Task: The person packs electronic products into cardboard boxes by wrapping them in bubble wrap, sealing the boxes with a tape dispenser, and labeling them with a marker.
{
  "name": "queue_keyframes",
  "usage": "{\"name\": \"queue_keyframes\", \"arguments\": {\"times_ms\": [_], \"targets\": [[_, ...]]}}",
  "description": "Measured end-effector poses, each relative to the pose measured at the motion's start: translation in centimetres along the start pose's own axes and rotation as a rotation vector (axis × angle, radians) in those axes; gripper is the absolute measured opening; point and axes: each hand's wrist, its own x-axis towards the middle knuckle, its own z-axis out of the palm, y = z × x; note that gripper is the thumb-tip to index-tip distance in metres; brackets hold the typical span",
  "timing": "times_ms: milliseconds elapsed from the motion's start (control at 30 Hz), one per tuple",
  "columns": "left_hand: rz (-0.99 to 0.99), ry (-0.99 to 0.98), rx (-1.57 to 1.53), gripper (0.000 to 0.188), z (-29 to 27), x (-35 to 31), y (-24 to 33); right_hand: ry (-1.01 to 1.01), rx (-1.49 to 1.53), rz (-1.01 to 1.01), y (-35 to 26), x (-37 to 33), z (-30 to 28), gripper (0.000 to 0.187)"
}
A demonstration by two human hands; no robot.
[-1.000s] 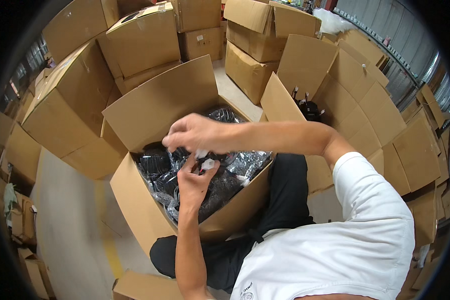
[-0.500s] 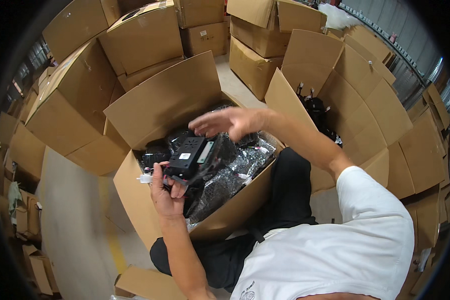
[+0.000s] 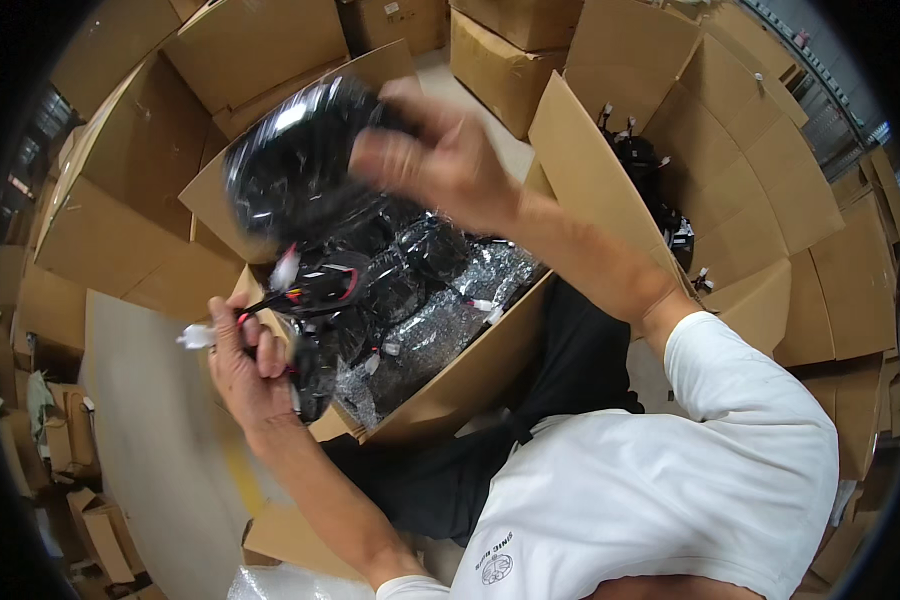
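Note:
My left hand (image 3: 250, 370) is closed around a bundle of thin wires (image 3: 270, 300). A white plug (image 3: 197, 337) sticks out past its fingers. Up over the far left of the carton, a glossy black bulky item (image 3: 305, 150), seemingly wrapped in clear plastic, is blurred by motion. My right hand (image 3: 445, 165), also smeared, has its thumb and fingers at the right edge of that item. Whether the wires join the item cannot be made out. Below lies the open carton (image 3: 460, 400), filled with black plastic-wrapped units (image 3: 430, 250) and bubble wrap (image 3: 420, 340).
To the right, a second open carton (image 3: 600, 170) holds several black parts with white plugs (image 3: 635, 155). Stacked cartons (image 3: 255, 50) stand beyond and at the left. Bubble wrap (image 3: 300, 583) and a carton flap (image 3: 295, 540) lie low at the front.
My left hand has moved left and slightly up, now with wires in its fingers. My right hand, earlier reaching above the black box, is now at the glossy black item, raised higher.

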Motion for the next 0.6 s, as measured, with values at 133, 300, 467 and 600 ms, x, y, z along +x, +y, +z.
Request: {"name": "queue_keyframes", "arguments": {"times_ms": [133, 300, 467, 600], "targets": [[0.218, 0.154, -0.125, 0.035, -5.1, -0.1, 2.2, -0.054, 0.341, 0.527, 1.9, 2.5, -2.7, 0.028], [0.296, 0.301, -0.125, 0.032, -5.8, -0.8, 1.3, -0.168, 0.291, 1.296, 8.7, -8.7, 2.3, 0.028], [0.303, 0.368, -0.082, 0.035, -5.8, -1.3, 1.1, -0.045, 0.568, 1.426, 15.5, -12.2, 7.9, 0.028], [0.309, 0.386, -0.104, 0.035, -7.3, -2.5, 1.4, -0.070, 0.255, 1.504, 16.9, -13.7, 6.9, 0.036]]}}
